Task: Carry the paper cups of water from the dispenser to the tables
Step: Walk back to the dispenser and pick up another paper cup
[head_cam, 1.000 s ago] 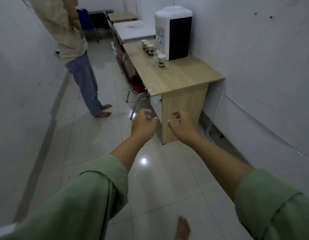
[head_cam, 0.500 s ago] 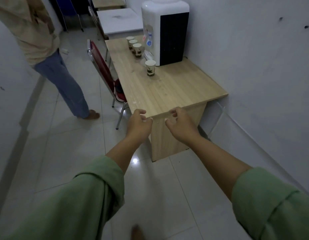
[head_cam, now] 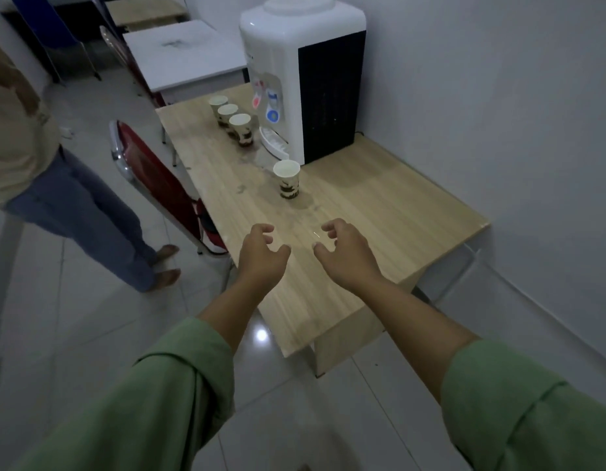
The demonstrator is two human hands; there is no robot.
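Wet patches glistened on the wooden surface (head_cam: pixel 379 212) around the nearest cup (head_cam: pixel 287 180) by the dispenser (head_cam: pixel 295 73). My left hand (head_cam: pixel 261 256) and right hand (head_cam: pixel 342 254) hovered empty, fingers curled loosely apart; a slippery, squeezed cup could spill.

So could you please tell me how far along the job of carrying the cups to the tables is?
Nothing looks delivered: the white table behind shows no cups. Four paper cups wait on the wooden table by the dispenser: a row of three and a single cup nearer. The left hand and right hand are open and empty above the tabletop. All four remain to be carried.
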